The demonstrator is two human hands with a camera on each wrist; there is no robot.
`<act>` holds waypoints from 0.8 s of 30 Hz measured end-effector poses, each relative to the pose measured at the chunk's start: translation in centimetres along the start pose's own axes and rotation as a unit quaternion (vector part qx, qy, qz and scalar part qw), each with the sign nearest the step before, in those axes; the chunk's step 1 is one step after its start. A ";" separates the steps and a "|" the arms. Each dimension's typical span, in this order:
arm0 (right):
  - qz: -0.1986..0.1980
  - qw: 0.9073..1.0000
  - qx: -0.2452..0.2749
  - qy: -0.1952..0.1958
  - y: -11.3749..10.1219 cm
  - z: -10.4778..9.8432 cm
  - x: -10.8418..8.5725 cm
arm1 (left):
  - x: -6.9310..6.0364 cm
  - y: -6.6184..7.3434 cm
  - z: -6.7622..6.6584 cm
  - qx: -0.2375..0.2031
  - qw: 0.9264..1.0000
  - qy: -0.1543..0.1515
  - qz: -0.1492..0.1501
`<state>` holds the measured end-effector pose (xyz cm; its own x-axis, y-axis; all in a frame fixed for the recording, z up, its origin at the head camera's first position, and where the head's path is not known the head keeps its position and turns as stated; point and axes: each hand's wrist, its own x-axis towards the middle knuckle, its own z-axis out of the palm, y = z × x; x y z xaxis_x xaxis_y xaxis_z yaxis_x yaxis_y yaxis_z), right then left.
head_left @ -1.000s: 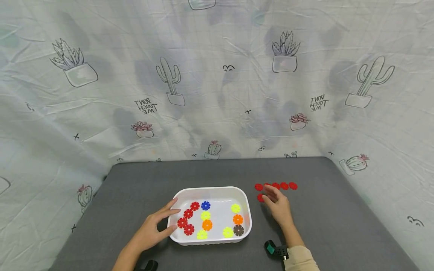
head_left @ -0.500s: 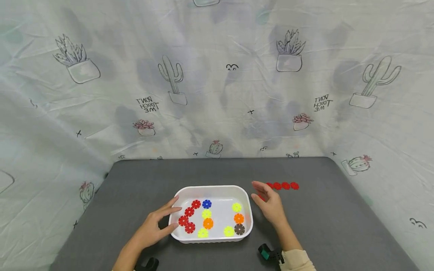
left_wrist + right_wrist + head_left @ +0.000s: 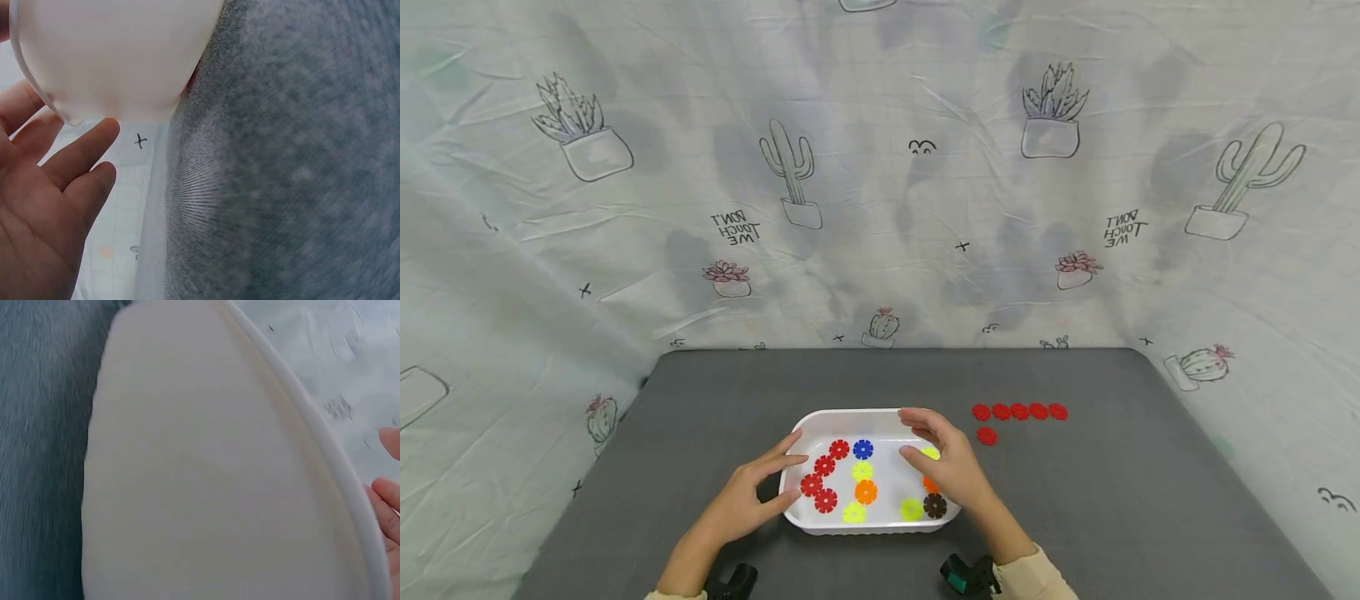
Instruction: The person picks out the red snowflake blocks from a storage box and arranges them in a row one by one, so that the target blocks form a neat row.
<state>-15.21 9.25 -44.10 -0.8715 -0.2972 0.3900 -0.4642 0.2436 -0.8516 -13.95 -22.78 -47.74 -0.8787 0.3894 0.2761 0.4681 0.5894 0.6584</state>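
A white tray [image 3: 887, 421] holds several flower-shaped plastic discs. In the head view, red discs [image 3: 824, 466] lie at its left; a blue disc [image 3: 862, 450], yellow discs [image 3: 853, 512] and an orange disc [image 3: 866, 492] form a middle column. My left hand [image 3: 737, 504] rests on the tray's left rim, fingers spread; the left wrist view shows fingers [image 3: 87, 150] beside its outer wall. My right hand [image 3: 955, 471] hovers over the tray's right side, thumb and fingers apart, nothing visible between them. It partly covers a yellow and an orange disc; a dark brown disc [image 3: 935, 506] shows beside it.
Right of the tray, on the grey table [image 3: 760, 379], several red discs [image 3: 1019, 412] make a row. A single red disc [image 3: 987, 436] lies below the row's left end. A patterned cloth [image 3: 880, 208] hangs behind and at both sides.
My right hand has moved left, from the red discs on the table to above the tray. A red disc now shows under the row's left end. The left hand stays at the rim.
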 end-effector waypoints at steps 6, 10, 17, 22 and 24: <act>0.017 0.998 0.006 -0.055 -0.9 2.6 1.8 | 0.0 0.1 0.1 0.001 1.000 -0.003 -0.004; 0.028 0.994 0.026 -0.102 -1.0 4.4 3.1 | -0.1 0.0 0.2 0.000 1.000 -0.005 0.000; 0.053 0.981 0.017 -0.184 -0.4 7.3 4.0 | -0.6 -0.4 0.4 0.004 1.000 -0.003 0.027; 0.074 0.970 -0.020 -0.231 0.2 8.2 3.9 | -0.4 -0.5 0.2 0.003 0.998 0.009 0.056; 0.081 0.965 -0.033 -0.247 0.4 8.5 3.8 | -0.2 -0.5 0.1 0.006 0.998 0.009 0.058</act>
<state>-17.37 0.41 -45.94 -0.7589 -0.6507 0.0260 -0.3521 0.3764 -0.8570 -13.94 -23.10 -48.17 -0.8197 0.4433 0.3628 0.5682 0.5488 0.6132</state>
